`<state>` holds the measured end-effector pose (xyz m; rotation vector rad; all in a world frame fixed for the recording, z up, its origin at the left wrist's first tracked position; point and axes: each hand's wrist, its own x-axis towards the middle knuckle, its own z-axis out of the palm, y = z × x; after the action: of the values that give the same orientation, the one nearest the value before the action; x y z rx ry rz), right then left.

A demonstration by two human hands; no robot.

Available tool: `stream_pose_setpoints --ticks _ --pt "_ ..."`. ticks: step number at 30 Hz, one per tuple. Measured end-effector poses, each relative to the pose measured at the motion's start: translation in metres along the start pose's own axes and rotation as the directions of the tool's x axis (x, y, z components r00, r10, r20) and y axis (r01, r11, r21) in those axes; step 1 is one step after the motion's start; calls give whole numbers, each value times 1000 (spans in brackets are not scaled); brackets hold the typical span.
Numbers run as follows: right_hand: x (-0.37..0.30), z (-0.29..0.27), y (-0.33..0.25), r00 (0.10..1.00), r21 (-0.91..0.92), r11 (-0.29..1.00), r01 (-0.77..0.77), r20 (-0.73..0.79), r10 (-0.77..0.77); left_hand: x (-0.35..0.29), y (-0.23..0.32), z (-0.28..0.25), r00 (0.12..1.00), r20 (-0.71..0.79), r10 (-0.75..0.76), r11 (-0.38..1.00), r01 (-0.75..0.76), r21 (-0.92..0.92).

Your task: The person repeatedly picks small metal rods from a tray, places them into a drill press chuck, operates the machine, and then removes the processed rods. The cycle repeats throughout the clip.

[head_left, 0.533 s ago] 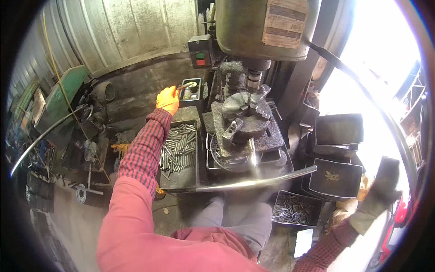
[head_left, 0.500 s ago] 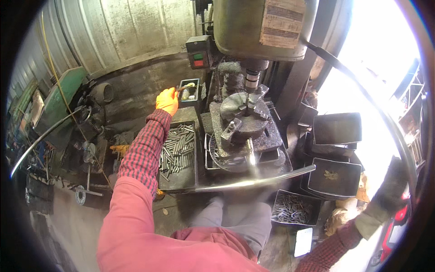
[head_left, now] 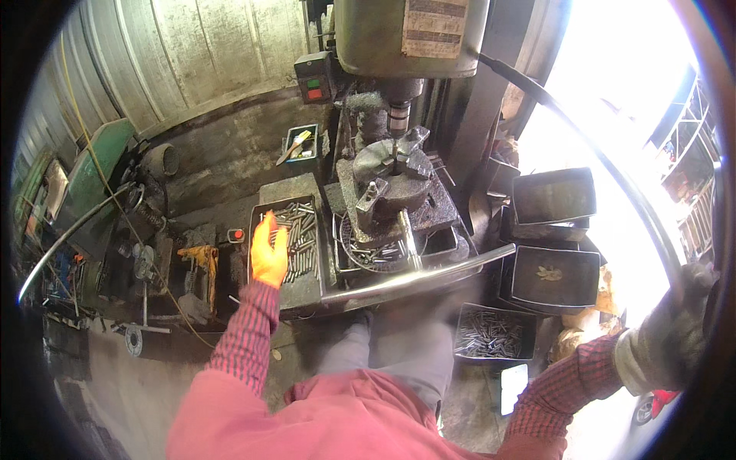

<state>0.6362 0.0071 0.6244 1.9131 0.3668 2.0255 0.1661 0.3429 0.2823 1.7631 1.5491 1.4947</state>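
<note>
My left hand [head_left: 269,257], in an orange glove, is over a tray [head_left: 326,264] of short metal pins [head_left: 303,238]. Its fingers are apart at the pins' left side, and no pin shows in its grip. Far right, my right hand [head_left: 675,333] in a grey glove is closed around the end of a long curved lever [head_left: 613,157]; its fingertips are partly lost in shadow. Between my hands stands a drill press, its chuck [head_left: 399,119] and bit above a round clamping fixture [head_left: 391,180]. A brush [head_left: 294,147] rests across a small blue box [head_left: 303,157] behind the tray.
A shiny curved bar [head_left: 422,284] crosses in front of the machine. A bin of pins [head_left: 491,337] stands on the floor, below stacked dark bins [head_left: 553,276]. A switch box [head_left: 313,80] with green and red buttons hangs at the back. Tools [head_left: 146,261] crowd the left.
My left hand has let go of the brush at the blue box and come back to the pin tray. My right hand shows more fully at the lever's end. The view has shifted slightly.
</note>
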Motion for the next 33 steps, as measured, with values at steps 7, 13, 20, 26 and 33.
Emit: stream_pose_setpoints --ticks 7,13,20,26,33 --pt "-32 47 -12 937 132 991 -1 -347 47 -194 -30 -69 912 145 -384 921 366 134" --pt "-101 84 -16 938 219 931 -291 256 233 -284 -76 -121 779 149 -610 761 521 387" --pt "-110 71 -22 940 261 914 -309 232 252 -363 -138 -153 461 32 -887 328 579 746" --pt "-101 51 -24 956 288 917 -275 186 228 -384 -151 -164 357 -106 -928 184 687 703" --pt "-108 48 -34 907 232 902 -364 308 287 -362 -136 -152 439 -56 -897 304 703 642"
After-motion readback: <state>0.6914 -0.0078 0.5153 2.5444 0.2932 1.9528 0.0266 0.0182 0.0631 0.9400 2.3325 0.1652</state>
